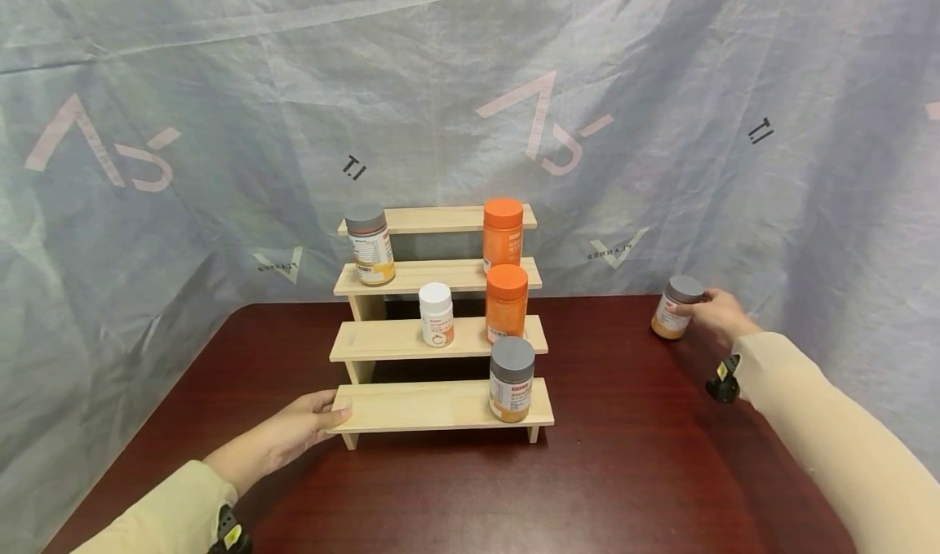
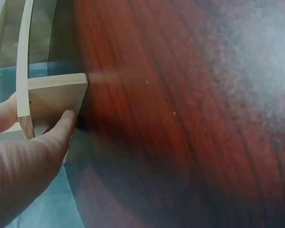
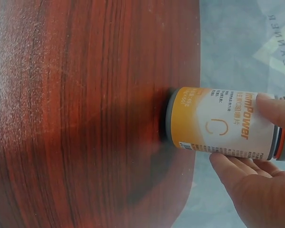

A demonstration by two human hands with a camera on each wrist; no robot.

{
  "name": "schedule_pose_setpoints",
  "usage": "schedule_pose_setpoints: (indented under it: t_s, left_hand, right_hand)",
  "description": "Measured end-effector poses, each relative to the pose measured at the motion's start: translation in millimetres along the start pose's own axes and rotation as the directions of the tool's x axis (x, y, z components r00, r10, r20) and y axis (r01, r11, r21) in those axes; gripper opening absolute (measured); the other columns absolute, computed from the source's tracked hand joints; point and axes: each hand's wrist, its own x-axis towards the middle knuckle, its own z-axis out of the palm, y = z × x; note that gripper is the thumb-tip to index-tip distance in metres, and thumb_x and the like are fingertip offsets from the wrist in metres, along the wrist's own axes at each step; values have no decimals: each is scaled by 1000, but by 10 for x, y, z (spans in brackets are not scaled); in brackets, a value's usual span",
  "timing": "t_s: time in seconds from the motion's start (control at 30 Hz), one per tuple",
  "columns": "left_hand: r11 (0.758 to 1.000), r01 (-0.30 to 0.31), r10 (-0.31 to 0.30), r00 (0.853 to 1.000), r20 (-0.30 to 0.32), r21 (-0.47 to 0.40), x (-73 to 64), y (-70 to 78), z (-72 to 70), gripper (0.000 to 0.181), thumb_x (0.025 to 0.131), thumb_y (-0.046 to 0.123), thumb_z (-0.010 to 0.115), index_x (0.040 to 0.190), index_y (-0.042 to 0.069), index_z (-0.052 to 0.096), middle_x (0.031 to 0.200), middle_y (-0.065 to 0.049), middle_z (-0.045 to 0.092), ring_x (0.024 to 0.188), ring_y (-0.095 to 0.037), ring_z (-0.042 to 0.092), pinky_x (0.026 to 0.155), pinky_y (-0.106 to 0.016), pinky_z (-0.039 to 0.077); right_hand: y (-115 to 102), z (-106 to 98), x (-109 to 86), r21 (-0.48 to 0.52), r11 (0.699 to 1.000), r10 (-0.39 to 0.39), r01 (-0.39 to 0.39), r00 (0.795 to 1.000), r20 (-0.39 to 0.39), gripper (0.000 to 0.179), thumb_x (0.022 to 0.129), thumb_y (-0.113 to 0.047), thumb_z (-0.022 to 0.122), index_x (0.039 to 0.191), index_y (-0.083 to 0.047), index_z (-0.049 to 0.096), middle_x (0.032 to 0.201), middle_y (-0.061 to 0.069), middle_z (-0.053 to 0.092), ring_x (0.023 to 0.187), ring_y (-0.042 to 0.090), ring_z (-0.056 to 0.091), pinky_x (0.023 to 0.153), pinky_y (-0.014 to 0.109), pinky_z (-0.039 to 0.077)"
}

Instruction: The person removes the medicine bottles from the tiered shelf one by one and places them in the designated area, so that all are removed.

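At the far right of the table my right hand (image 1: 723, 316) grips a vitamin jar (image 1: 670, 313) with a grey lid and a white and yellow label. Thumb and fingers lie on opposite sides of the jar (image 3: 218, 122) in the right wrist view. The jar is roughly upright; whether its base touches the table I cannot tell. My left hand (image 1: 299, 430) holds the left end of the lowest board of a wooden tiered shelf (image 1: 411, 405), thumb on top. In the left wrist view the hand (image 2: 31, 164) is around the board's end, beside a support leg (image 2: 57, 97).
On the shelf stand another grey-lidded jar (image 1: 510, 378) low right, a white bottle (image 1: 436, 316), two orange jars (image 1: 506, 305) at right, and a grey-lidded jar (image 1: 371, 248) upper left. A grey sheet (image 1: 441, 89) hangs behind the dark red table (image 1: 609, 472).
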Motion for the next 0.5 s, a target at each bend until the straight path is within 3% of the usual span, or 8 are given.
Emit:
schedule_pose_setpoints:
  t_s: [0.17, 0.37, 0.5]
  left_hand:
    - [1000, 5, -5, 1000, -14, 3, 0, 9, 11, 71, 99, 16, 54, 143, -21, 13, 143, -36, 37, 123, -25, 53, 113, -47, 38]
    - [1000, 7, -7, 1000, -20, 7, -13, 10, 22, 69, 100, 15, 54, 143, -21, 14, 142, -35, 39, 122, -25, 53, 113, -48, 39]
    - [1000, 1, -1, 1000, -13, 8, -10, 0, 20, 70, 100, 16, 54, 143, -21, 14, 141, -35, 39, 123, -25, 53, 113, -48, 38]
  right_hand:
    - [3, 20, -28, 21, 1000, -1, 1, 1000, 0, 86, 94, -34, 62, 144, 19, 17, 145, 40, 28, 133, 51, 32, 111, 60, 34]
    - [21, 55, -57, 145, 989, 1, -8, 999, 45, 81, 96, -27, 58, 146, 18, 12, 149, 37, 24, 137, 49, 28, 114, 59, 30]
    - [25, 55, -62, 166, 986, 1, -10, 999, 54, 82, 97, -29, 57, 146, 18, 11, 149, 36, 23, 137, 48, 28, 115, 59, 29]
